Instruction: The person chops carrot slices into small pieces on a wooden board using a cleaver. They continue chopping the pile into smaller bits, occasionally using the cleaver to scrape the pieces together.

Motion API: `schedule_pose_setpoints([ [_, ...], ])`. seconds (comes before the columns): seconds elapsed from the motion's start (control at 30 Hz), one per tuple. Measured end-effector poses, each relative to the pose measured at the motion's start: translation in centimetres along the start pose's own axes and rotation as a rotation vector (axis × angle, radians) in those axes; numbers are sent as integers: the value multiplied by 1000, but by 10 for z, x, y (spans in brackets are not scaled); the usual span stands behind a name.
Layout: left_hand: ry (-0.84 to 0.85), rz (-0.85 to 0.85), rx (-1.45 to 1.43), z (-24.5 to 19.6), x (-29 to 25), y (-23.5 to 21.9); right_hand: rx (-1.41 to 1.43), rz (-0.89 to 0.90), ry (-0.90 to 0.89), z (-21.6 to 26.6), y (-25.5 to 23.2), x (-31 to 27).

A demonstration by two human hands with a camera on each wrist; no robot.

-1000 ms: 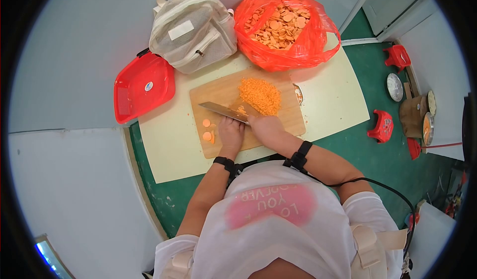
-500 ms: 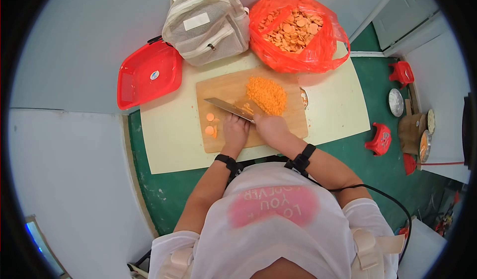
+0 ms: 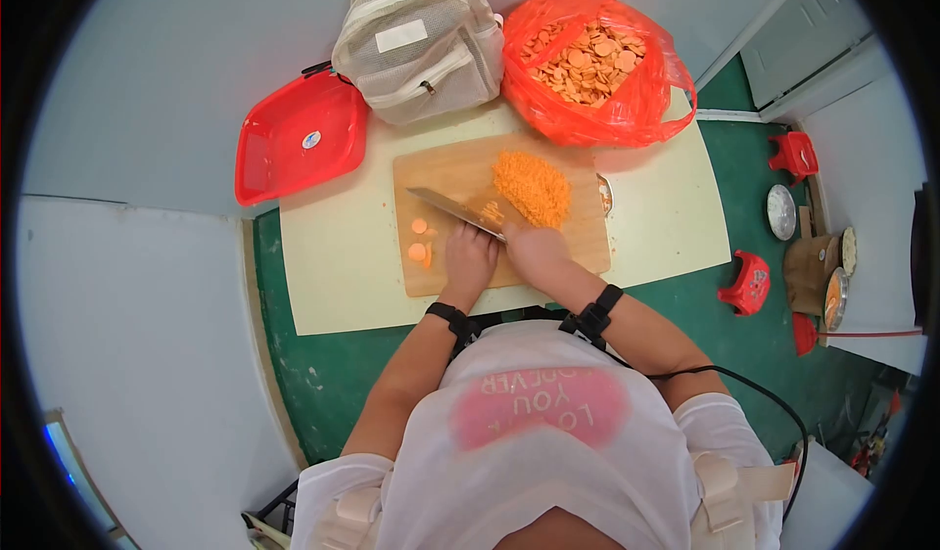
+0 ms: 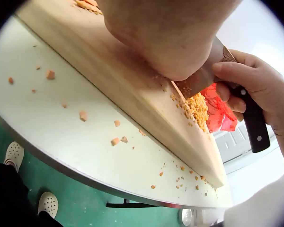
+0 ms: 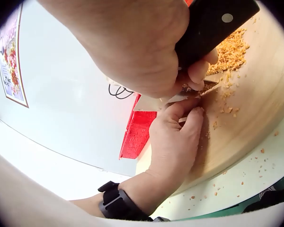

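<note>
The right hand [image 3: 537,254] grips the black handle [image 5: 213,28] of a broad knife [image 3: 455,210], its blade angled up to the left over the wooden board [image 3: 421,173]. Against the blade's near side lies the left hand [image 3: 472,259], fingers bent down on the board; the right wrist view shows pale orange pieces [image 5: 182,120] at its fingertips. Beyond the blade are a few orange strips [image 3: 493,211] and a heap of finely chopped orange bits [image 3: 532,188]. Several orange slices [image 3: 418,252] lie at the board's left.
A red basin [image 3: 299,144] stands at the table's back left, beside a pale mesh backpack [image 3: 421,46]. At the back right sits a red plastic bag [image 3: 548,110] full of orange slices. Small crumbs [image 4: 83,116] dot the tabletop. Red stools [image 3: 752,283] stand on the green floor.
The head view has shifted, so the table and its things appear slightly further right. Both hands keep about the same places on the knife and board.
</note>
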State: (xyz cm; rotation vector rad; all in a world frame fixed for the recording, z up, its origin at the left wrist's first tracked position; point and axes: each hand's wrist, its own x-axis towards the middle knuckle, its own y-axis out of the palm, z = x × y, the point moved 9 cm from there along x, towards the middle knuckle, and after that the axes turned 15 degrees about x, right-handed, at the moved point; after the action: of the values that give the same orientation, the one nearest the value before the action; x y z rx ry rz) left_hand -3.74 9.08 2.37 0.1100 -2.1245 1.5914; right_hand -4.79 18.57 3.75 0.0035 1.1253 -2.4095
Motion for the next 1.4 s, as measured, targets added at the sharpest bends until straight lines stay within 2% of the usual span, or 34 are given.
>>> schedule_pose_setpoints([
  [0.07, 24, 13, 55, 1, 0, 3, -20, -73, -78, 3, -5, -5],
  [0.27, 21, 9, 42, 1, 0, 0, -65, -108, -128, 10, -7, -8],
  [0.4, -39, 51, -6, 6, -2, 6, -65, -100, -154, 8, -3, -6],
  [0.6, 1, 40, 44, 3, -5, 10, -37, -55, -89, 5, 2, 4],
  [0.67, 6, -30, 34, -1, -1, -1, -107, -60, -87, 5, 8, 11],
  [0.77, -5, 13, 13, -3, 0, -2, -30, -98, -101, 1, 4, 8],
  [0.9, -4, 28, 33, -1, -7, 5, -70, -81, -60, -1, -2, -4],
  [1.17, 16, 48, 56, 2, -10, 12, -48, -112, -146, 6, -4, -7],
  [1.27, 40, 20, 75, 0, -8, 9, -78, -24, -60, 8, 7, 7],
  [1.4, 27, 17, 49, 1, -9, 4, -64, -58, -127, 10, 11, 14],
])
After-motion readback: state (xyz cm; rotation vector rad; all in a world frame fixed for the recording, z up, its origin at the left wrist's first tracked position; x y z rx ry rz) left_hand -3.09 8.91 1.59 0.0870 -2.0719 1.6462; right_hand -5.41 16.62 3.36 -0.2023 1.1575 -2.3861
